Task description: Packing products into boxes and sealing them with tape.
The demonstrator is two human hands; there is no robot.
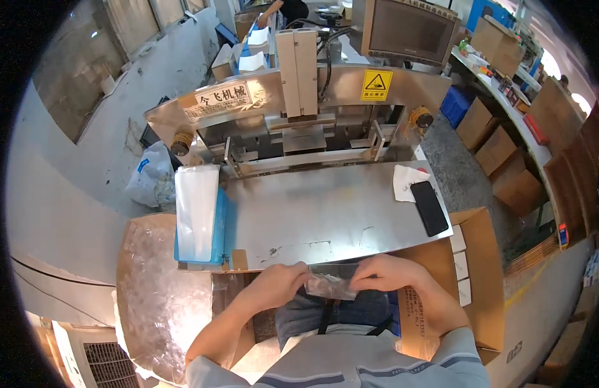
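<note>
Both hands, left (278,282) and right (383,274), pinch a clear bag (330,286) just off the table's (325,213) near edge.

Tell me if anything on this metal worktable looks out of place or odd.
Only small things: a black phone lies askew on crumpled white paper at the metal table's right edge. Both hands hold a small clear bag. Nothing looks spilled or damaged.

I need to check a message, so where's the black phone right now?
In the head view the black phone lies on the right end of the steel machine table, partly on a white paper, beyond the right hand.
</note>
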